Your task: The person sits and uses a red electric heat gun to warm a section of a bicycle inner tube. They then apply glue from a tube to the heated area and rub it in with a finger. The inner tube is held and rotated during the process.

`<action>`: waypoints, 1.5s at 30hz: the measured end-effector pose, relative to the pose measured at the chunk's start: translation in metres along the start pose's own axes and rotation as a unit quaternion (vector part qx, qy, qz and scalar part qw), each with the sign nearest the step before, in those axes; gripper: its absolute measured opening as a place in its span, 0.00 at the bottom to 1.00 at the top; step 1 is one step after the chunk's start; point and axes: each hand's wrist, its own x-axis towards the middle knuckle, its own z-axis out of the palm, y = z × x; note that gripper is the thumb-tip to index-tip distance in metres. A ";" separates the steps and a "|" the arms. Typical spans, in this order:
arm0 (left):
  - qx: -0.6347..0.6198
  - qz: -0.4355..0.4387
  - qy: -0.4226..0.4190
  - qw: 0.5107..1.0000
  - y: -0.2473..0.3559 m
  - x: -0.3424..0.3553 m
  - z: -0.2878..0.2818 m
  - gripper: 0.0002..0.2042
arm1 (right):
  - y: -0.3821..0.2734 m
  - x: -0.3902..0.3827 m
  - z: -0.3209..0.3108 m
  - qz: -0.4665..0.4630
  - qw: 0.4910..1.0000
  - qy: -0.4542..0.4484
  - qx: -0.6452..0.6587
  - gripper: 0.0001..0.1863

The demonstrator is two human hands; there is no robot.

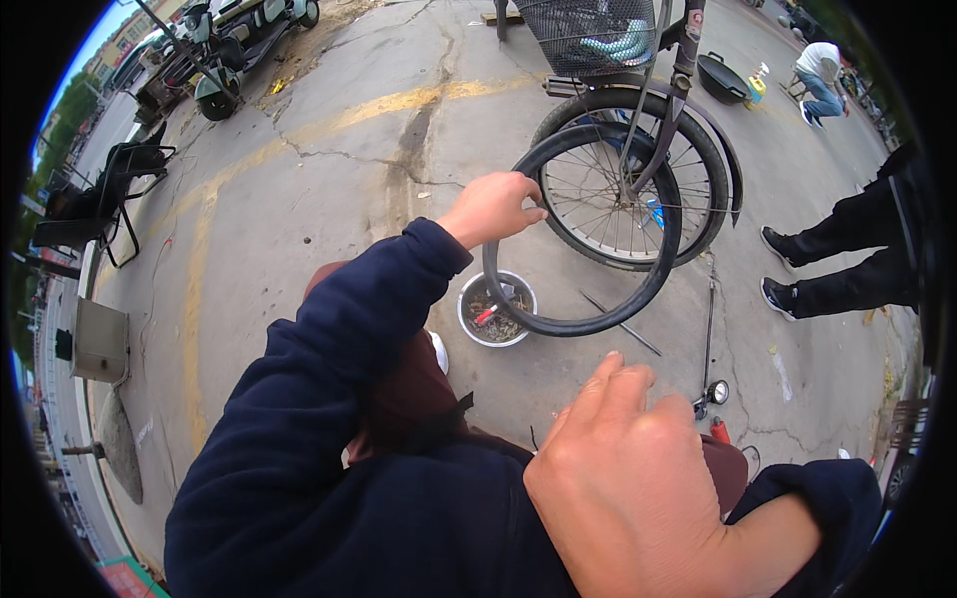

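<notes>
A black bicycle inner tube (580,327), rounded out into a ring, stands in front of the front wheel (713,199) of a parked bicycle. My left hand (495,206) is closed on the tube's upper left side, fingers curled round it. Near me and lower right, my right hand (628,468) shows its back, with the fingers bent; my own hand hides anything they hold. Just under the tube's left side, a round metal bowl (466,327) holds small scraps and a red-handled item (486,314).
A thin metal rod (623,324) and a pump with a round gauge (718,392) lie to the right. Someone in black trousers (847,224) stands beyond. A black basin (723,82) sits behind the bicycle; a black chair (125,184) stands left.
</notes>
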 end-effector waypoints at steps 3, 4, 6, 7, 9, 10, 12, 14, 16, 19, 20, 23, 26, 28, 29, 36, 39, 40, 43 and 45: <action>0.015 0.001 -0.008 1.000 0.000 -0.002 0.002 0.16 | -0.001 0.000 0.009 0.015 0.999 0.028 0.005 0.08; 0.013 0.003 -0.003 1.000 0.000 -0.001 0.004 0.17 | -0.001 0.001 0.013 0.021 0.999 0.039 0.010 0.08; 0.014 -0.001 -0.017 1.000 0.001 0.000 0.008 0.17 | -0.004 0.002 0.018 0.036 0.999 0.026 0.027 0.09; 0.019 -0.009 -0.022 1.000 0.001 0.001 0.010 0.17 | -0.007 0.004 0.019 0.048 0.998 0.006 0.039 0.10; 0.020 -0.007 -0.031 0.999 0.000 0.001 0.013 0.17 | -0.011 0.009 0.020 0.062 0.997 -0.007 0.042 0.11; 0.034 -0.015 -0.040 0.998 -0.001 0.002 0.014 0.16 | -0.011 0.012 0.022 0.066 0.997 -0.002 0.031 0.12; 0.039 0.005 -0.037 0.999 -0.003 0.004 0.018 0.16 | 0.000 0.015 0.029 0.050 0.997 -0.005 0.067 0.10; 0.032 0.031 -0.024 0.999 -0.004 0.002 0.018 0.16 | 0.022 0.012 0.047 0.041 0.985 0.068 0.151 0.09; 0.029 0.033 -0.026 0.999 -0.004 0.000 0.017 0.15 | 0.073 -0.006 0.098 0.106 0.963 0.172 0.178 0.09; 0.016 0.029 -0.021 0.999 0.003 -0.003 0.017 0.14 | 0.118 -0.056 0.180 0.367 0.893 0.159 0.205 0.18; 0.006 0.028 -0.027 0.999 0.006 -0.003 0.015 0.14 | 0.113 -0.084 0.212 0.434 0.855 0.174 0.224 0.18; -0.038 0.058 -0.041 0.997 0.016 -0.005 0.014 0.12 | 0.063 -0.161 0.325 0.587 0.709 0.184 0.346 0.16; -0.056 0.019 -0.082 0.995 0.018 -0.007 0.016 0.13 | -0.059 -0.211 0.424 0.733 0.546 0.123 0.387 0.14; -0.050 0.007 -0.108 0.993 0.014 -0.005 0.022 0.13 | -0.158 -0.213 0.474 0.784 0.481 0.000 0.392 0.11; -0.049 0.004 -0.121 0.991 0.010 -0.005 0.026 0.13 | -0.205 -0.204 0.493 0.780 0.453 -0.048 0.430 0.11; -0.070 -0.056 -0.206 0.974 -0.010 0.001 0.048 0.15 | -0.376 -0.077 0.527 0.620 0.349 -0.200 0.674 0.10; -0.090 -0.034 -0.225 0.969 -0.008 0.002 0.053 0.15 | -0.352 -0.046 0.528 0.611 0.370 -0.152 0.683 0.09; -0.092 -0.027 -0.228 0.969 -0.007 0.003 0.054 0.15 | -0.337 -0.041 0.531 0.608 0.385 -0.128 0.682 0.10; -0.101 -0.032 -0.235 0.966 -0.003 0.005 0.061 0.15 | -0.296 -0.032 0.541 0.698 0.371 -0.024 0.612 0.09; -0.080 -0.017 -0.243 0.967 0.002 0.007 0.066 0.14 | -0.273 -0.039 0.552 0.724 0.374 0.036 0.579 0.10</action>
